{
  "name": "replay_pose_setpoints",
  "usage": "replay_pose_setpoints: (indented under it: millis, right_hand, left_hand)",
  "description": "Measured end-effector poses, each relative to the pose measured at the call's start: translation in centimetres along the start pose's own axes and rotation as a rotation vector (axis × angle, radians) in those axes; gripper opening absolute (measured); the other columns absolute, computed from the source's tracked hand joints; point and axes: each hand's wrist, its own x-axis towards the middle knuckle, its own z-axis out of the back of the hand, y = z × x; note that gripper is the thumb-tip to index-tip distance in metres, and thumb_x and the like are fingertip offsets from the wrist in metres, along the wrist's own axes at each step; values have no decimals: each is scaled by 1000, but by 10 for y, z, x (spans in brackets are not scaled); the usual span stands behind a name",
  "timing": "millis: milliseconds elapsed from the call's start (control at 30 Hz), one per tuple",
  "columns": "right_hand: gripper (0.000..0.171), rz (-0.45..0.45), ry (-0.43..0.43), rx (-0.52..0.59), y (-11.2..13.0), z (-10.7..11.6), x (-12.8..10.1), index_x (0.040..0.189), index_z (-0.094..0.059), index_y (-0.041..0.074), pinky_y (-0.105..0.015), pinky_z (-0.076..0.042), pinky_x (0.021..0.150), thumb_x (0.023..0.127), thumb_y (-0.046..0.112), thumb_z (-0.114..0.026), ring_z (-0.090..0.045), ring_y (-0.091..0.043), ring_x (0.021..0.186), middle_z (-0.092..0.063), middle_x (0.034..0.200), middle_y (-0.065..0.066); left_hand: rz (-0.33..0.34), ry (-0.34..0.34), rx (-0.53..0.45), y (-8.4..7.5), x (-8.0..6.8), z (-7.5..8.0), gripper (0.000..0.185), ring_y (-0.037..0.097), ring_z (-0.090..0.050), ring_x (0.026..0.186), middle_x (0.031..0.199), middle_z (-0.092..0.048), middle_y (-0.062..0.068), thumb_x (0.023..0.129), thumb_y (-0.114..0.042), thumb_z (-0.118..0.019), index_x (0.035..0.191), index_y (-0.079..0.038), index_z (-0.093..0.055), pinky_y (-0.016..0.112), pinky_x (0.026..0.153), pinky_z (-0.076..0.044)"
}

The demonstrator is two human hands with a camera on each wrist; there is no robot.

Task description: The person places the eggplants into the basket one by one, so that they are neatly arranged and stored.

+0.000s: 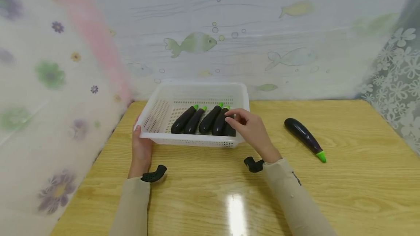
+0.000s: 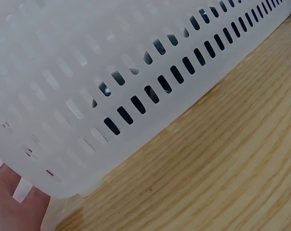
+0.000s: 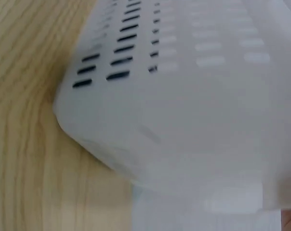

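A white plastic basket (image 1: pixel 190 137) with slotted walls holds several dark purple eggplants (image 1: pixel 183 120) with green tips, lying side by side. My left hand (image 1: pixel 142 152) grips the basket's left side, thumb at the rim; its fingers spread against the wall in the left wrist view. Over the basket's right rim reaches my right hand (image 1: pixel 254 128), fingers loosely bent, thumb and forefinger apart. Below its fingertips lies the rightmost eggplant (image 1: pixel 230 131), partly hidden by the hand. Out on the table to the right rests a single eggplant (image 1: pixel 303 134), its green tip toward me.
The wooden table (image 1: pixel 361 177) runs back to a curtain (image 1: pixel 242 57) printed with fish and flowers. Black wrist mounts (image 1: pixel 154 174) stick out from both forearms. In the right wrist view the basket's wall fills most of the frame.
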Motion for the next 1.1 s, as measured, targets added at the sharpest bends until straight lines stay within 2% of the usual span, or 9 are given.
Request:
replay_pose_setpoints:
  millis: [267, 467, 567, 667, 833, 1100]
  right_hand:
    - [28, -83, -43, 19, -7, 23, 2, 102, -62, 26, -30, -38, 47, 83, 46, -55, -51, -18, 58, -56, 72, -1]
    - [34, -150, -95, 9, -20, 40, 4, 105, -63, 17, -30, -45, 55, 85, 43, -54, -54, -21, 63, -58, 76, -8]
    - [33, -184, -128, -10, -25, 49, 3, 106, -63, 18, -29, -46, 55, 87, 42, -52, -54, -18, 62, -58, 76, -10]
    - [30, -214, -143, -55, -29, 57, 1, 107, -62, 20, -29, -46, 55, 88, 41, -50, -54, -16, 61, -57, 76, -6]
    - [32, -233, -119, -130, -34, 65, 0, 111, -59, 19, -31, -47, 56, 90, 40, -46, -55, -16, 64, -58, 81, -1]
    - [35, -288, -25, -236, -44, 82, -4, 118, -54, 19, -33, -45, 64, 92, 39, -43, -57, -17, 77, -61, 91, -2]
  left_hand:
    - [16, -15, 21, 1, -1, 2, 53, 22, -27, 126, 139, -30, 3, 91, -41, -38, 139, -24, -24, 42, 100, -20]
    - [29, -31, 42, 1, 0, 3, 53, 20, -29, 125, 138, -30, 2, 90, -43, -39, 138, -26, -25, 41, 99, -22]
    - [32, -32, 42, 1, -1, 3, 53, 21, -29, 125, 138, -30, 3, 90, -44, -39, 138, -26, -25, 41, 100, -21]
    - [38, -35, 48, 0, -1, 3, 53, 20, -29, 125, 139, -29, 3, 90, -43, -39, 138, -26, -24, 41, 100, -21]
    - [50, -40, 56, -1, 1, 3, 53, 20, -30, 124, 138, -30, 4, 90, -45, -39, 137, -24, -25, 38, 99, -23]
    - [62, -42, 30, 0, 1, 1, 52, 20, -32, 124, 138, -34, 5, 90, -43, -39, 135, -18, -32, 34, 99, -24]
